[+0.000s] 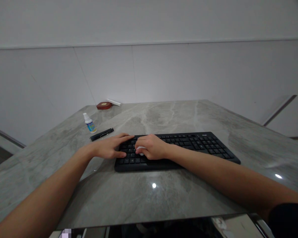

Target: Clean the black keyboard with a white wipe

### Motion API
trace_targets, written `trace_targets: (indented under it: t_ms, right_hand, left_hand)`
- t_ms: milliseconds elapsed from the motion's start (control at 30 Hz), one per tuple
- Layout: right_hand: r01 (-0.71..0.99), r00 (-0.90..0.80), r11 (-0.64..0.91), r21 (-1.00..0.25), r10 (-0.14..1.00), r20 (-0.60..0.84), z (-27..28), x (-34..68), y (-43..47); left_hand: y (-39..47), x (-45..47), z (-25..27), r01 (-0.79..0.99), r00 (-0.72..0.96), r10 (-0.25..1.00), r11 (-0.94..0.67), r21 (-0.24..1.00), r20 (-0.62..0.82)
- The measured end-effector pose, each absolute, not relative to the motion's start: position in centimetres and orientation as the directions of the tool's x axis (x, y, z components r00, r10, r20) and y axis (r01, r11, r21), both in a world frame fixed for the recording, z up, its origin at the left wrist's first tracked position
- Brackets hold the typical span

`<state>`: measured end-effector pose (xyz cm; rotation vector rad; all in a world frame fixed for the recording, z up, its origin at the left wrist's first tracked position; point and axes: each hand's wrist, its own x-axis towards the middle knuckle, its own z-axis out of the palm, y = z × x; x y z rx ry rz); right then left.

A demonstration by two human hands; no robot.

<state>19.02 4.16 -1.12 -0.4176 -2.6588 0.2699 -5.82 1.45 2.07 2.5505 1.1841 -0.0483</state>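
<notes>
Keyboard: the black keyboard (197, 143) lies flat on the marbled worktop (149, 115), its long side roughly facing the person, within easy reach of both hands.
Left hand: the left hand (111, 146) is spread, thumb and fingers apart over the keyboard's left end, probably to steady it against sliding.
Right hand: the right hand (152, 147) is curled, pinching a small white wad (140, 151) down at the left-hand keys; the tight grip seems meant to keep it bunched and under pressure. What the wad is made of, I cannot tell.
In the way: the right forearm slants across the keyboard's near edge, hiding some middle keys, and the curled fingers mask most of the wad.
Left of the keyboard: a white-capped bottle (90, 126) stands upright, near a slim black item (101, 134) lying beyond the left wrist; both sit outside the hands' working spot.
Far edge: a red-brown box (104, 105) rests just beside a white strip (113, 102), well apart from the hands.
</notes>
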Motion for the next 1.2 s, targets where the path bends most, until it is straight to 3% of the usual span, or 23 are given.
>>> trace_targets:
  t_ms: [333,533,733,933,1100,1200]
  right_hand:
    - [0.197,-0.874,0.948,-0.249,0.285,0.394,-0.9,19.2,3.9]
    - [0.121,-0.890,0.969,-0.216,0.202,0.409,-1.2,19.3,3.4]
    - [0.330,-0.807,0.926,-0.183,0.378,0.454,-1.4,19.2,3.8]
    - [0.267,-0.841,0.947,-0.180,0.320,0.436,-1.3,19.1,2.8]
    - [0.397,-0.792,0.900,-0.178,0.434,0.429,-1.1,19.1,3.0]
    - [0.361,-0.817,0.915,-0.180,0.403,0.411,-1.0,19.2,3.2]
  left_hand:
    - [1.6,-6.1,1.8,0.738,0.666,0.728,-0.609,0.293,-0.164]
    - [1.6,-6.1,1.8,0.738,0.666,0.728,-0.611,0.287,-0.162]
    - [1.5,-5.9,1.8,0.757,0.646,0.743,-0.593,0.275,-0.175]
    - [1.4,-6.0,1.9,0.745,0.659,0.733,-0.607,0.278,-0.166]
    - [1.4,-5.9,1.9,0.750,0.653,0.739,-0.599,0.280,-0.166]
    - [1.4,-5.9,1.9,0.748,0.654,0.739,-0.599,0.285,-0.161]
